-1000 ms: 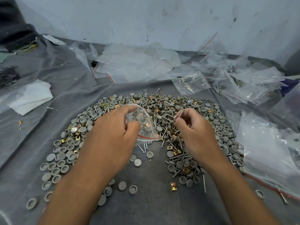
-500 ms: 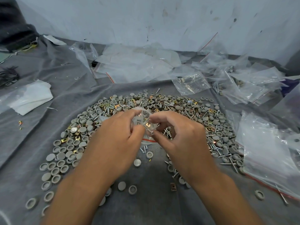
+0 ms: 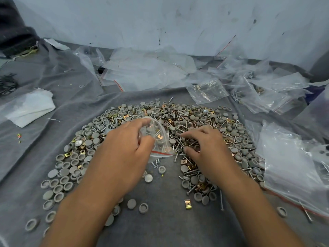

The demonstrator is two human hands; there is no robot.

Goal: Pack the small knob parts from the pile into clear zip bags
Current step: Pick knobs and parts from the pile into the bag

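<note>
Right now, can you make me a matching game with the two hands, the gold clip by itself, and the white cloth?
Things:
1. left hand
2. right hand
3. gold clip
4. white cloth

States or places:
a. far left on the grey sheet
b. holds a clear bag
c. alone, near edge of the pile
d. fingers down in the screws

Pairs: 1-b, 2-d, 3-c, 4-a
</note>
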